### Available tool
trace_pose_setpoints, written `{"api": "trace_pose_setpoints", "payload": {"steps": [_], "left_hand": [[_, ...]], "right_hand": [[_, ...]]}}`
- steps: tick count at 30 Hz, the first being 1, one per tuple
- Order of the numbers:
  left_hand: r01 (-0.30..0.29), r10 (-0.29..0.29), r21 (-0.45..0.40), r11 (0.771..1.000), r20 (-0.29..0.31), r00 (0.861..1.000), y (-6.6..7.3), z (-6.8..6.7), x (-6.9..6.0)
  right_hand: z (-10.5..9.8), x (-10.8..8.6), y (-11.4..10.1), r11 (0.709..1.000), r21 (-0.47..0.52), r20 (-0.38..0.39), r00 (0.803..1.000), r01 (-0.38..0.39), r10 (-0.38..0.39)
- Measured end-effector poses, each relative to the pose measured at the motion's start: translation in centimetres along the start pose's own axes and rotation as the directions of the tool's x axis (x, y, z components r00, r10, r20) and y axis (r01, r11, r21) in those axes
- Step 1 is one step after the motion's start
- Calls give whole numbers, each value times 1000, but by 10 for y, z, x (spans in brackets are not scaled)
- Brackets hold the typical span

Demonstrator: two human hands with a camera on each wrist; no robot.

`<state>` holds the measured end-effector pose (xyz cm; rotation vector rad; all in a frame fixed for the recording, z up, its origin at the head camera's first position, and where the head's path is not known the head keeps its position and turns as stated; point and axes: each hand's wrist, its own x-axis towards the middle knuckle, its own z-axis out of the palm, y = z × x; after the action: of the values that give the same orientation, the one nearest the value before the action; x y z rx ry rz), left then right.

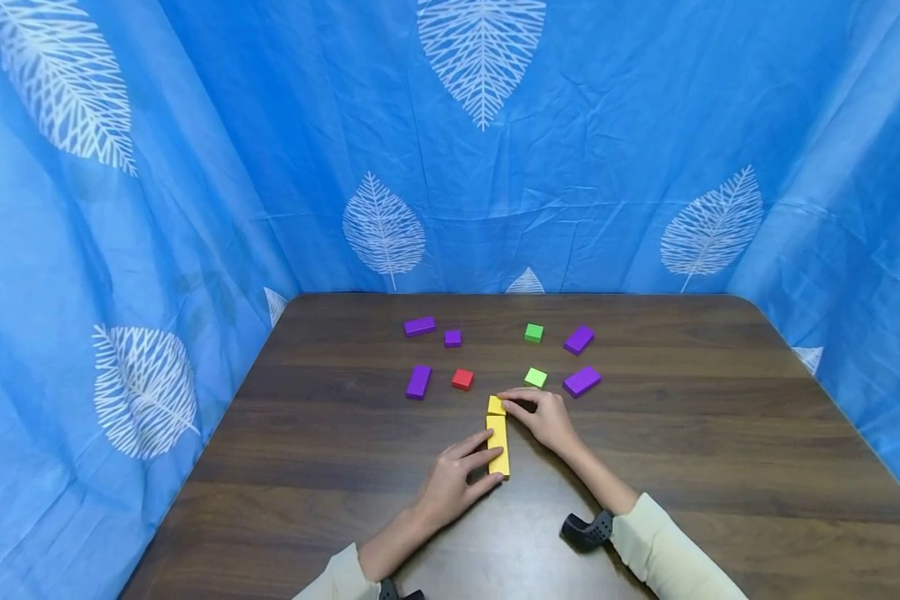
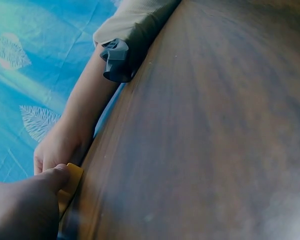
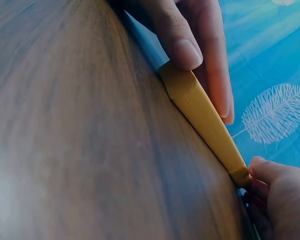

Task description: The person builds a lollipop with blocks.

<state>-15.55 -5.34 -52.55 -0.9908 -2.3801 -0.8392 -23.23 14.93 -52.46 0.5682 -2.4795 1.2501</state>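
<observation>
Left forearm (image 1: 399, 540), 1: slanting forward and inward. Left hand (image 1: 448, 483), 1: palm down, fingers extended, spread. Right forearm (image 1: 602, 481), 1: slanting forward and inward. Right hand (image 1: 549, 419), 1: farther forward, thumb and index fingertip close together, pinching.

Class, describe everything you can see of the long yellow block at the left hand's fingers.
The long yellow block is a plain, straight-sided bar, perhaps of painted wood. It lies flat on the brown table, its length pointing away from the person. The left hand touches it, fingers reaching over it and thumb at its near end, hiding parts of it. Its far end meets, or nearly meets, a small yellow block.
</observation>
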Motion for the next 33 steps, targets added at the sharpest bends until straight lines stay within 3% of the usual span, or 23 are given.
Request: {"api": "trace_pose_setpoints", "payload": {"steps": [10, 22, 33], "left_hand": [[38, -38, -14, 999, 15, 999, 2, -1, 0], [7, -7, -6, 1000, 39, 999, 1, -1, 0], [42, -41, -17, 999, 52, 998, 5, -3, 0]], "right_hand": [[0, 1, 0, 1000, -16, 26, 999, -18, 19], [-1, 0, -1, 1000, -8, 63, 998, -19, 20], [-2, 1, 1, 1000, 16, 67, 998, 12, -13]]}}
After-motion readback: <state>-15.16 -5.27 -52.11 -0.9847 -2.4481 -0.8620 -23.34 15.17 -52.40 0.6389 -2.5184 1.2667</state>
